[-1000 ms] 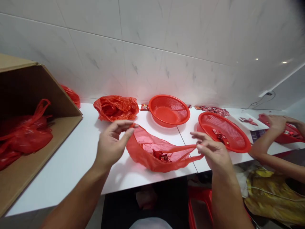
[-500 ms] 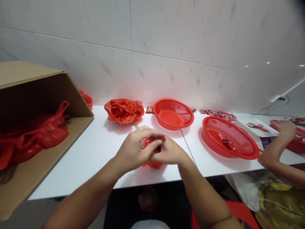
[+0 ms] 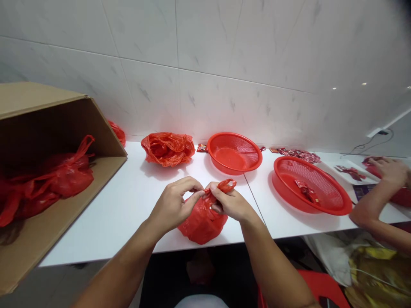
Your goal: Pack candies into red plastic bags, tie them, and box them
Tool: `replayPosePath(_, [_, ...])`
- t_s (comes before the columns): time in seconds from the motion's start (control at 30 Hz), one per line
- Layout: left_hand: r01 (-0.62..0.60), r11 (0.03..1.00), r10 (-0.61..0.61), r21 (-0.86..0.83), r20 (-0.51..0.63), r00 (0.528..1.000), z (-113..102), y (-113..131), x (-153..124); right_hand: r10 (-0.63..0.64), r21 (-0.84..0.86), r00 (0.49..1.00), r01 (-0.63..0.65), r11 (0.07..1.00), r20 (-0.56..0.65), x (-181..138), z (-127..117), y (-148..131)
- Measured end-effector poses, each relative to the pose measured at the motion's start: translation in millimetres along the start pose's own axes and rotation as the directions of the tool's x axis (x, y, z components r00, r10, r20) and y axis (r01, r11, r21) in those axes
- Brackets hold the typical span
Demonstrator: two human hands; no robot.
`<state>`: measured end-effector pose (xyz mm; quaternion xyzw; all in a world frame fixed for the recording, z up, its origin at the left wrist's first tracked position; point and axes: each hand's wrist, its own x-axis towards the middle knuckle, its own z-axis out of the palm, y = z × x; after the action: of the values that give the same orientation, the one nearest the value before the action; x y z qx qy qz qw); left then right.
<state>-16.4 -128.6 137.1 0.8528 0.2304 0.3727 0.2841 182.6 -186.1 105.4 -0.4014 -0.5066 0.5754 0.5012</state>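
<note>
A filled red plastic bag point(image 3: 203, 222) rests on the white table in front of me, its top gathered between my hands. My left hand point(image 3: 180, 201) pinches part of the bag's top between thumb and forefinger. With its fingers closed round the bag's neck, my right hand point(image 3: 229, 201) has a loop of red plastic sticking up above the thumb. What the bag contains cannot be made out through the plastic.
To the left, a cardboard box point(image 3: 105, 171) lies on its side with red bags point(image 3: 72, 175) inside. Behind my hands are a crumpled red bag point(image 3: 168, 149) and a red basket point(image 3: 234, 158). Rightward, another basket point(image 3: 311, 188) holds small packets; a co-worker's arm point(image 3: 375, 201) reaches in.
My hands have drawn apart from their overlapped grip over the bag. The bag's top is now pulled up between them, with a loop showing. At right, the co-worker's hand has shifted slightly.
</note>
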Motion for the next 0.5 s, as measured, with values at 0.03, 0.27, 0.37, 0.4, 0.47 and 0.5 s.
replayPosePath(0.03, [-0.017, 1.000, 0.017, -0.009, -0.004, 1.000, 2, 2, -2, -0.015, 0.028, 1.000, 0.016, 0.999, -0.024, 2, -2, 2])
replayPosePath(0.27, [0.102, 0.985, -0.081, -0.141, 0.148, 0.986, 21, -6, -13, -0.130, 0.011, 0.988, 0.129, 0.992, 0.077, -1, -24, 4])
replayPosePath(0.37, [0.250, 0.959, -0.210, -0.132, 0.259, 0.943, 29, -16, -12, -0.156, -0.166, 0.975, 0.181, 0.969, 0.157, -12, -32, 0])
replayPosePath(0.4, [0.275, 0.950, -0.228, -0.149, 0.271, 0.935, 29, -19, -11, -0.197, -0.237, 0.969, 0.228, 0.945, 0.146, -15, -34, 0])
replayPosePath(0.47, [0.323, 0.912, -0.242, -0.253, 0.305, 0.921, 30, -23, -8, -0.364, -0.411, 0.928, 0.363, 0.836, 0.080, -18, -36, 4])
replayPosePath(0.5, [0.359, 0.875, -0.249, -0.326, 0.333, 0.910, 31, -24, -7, -0.465, -0.503, 0.883, 0.429, 0.750, 0.060, -18, -35, 7])
